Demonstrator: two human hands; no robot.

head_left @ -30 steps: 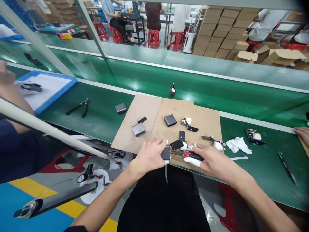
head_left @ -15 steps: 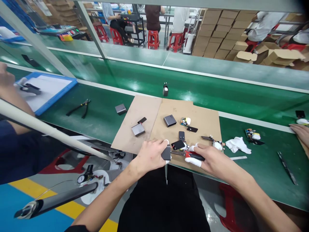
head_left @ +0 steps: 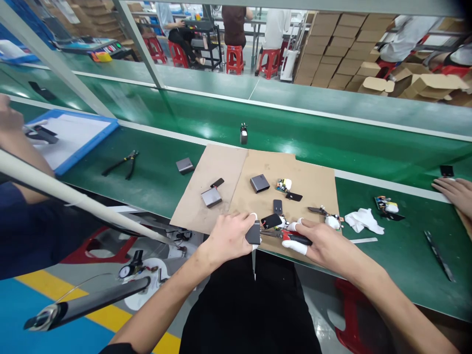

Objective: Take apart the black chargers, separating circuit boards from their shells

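My left hand (head_left: 233,235) is closed around a dark grey charger housing (head_left: 253,233) near the front edge of the cardboard. White finger covers show on its fingertips. In my right hand (head_left: 320,241) are red-and-black pliers (head_left: 295,238), their slim jaws reaching to the open side of the housing. Just behind the jaws lies a black end plate (head_left: 271,221) with wires and a white part beside it. Another grey housing (head_left: 260,183), a circuit board (head_left: 284,185) and a silver-grey housing (head_left: 211,198) rest on the cardboard sheet (head_left: 236,162).
Black-handled cutters (head_left: 123,163) and a grey housing (head_left: 184,166) lie to the left. Crumpled white tissue (head_left: 363,221), a second circuit board (head_left: 387,204) and tweezers (head_left: 438,256) are on the right. Co-workers' hands show at both sides. A small charger (head_left: 244,133) is on the green belt behind.
The charger on the belt has shifted left, and a black part at the far right too. The co-worker's hand at right has moved left. My hands stay nearly in place.
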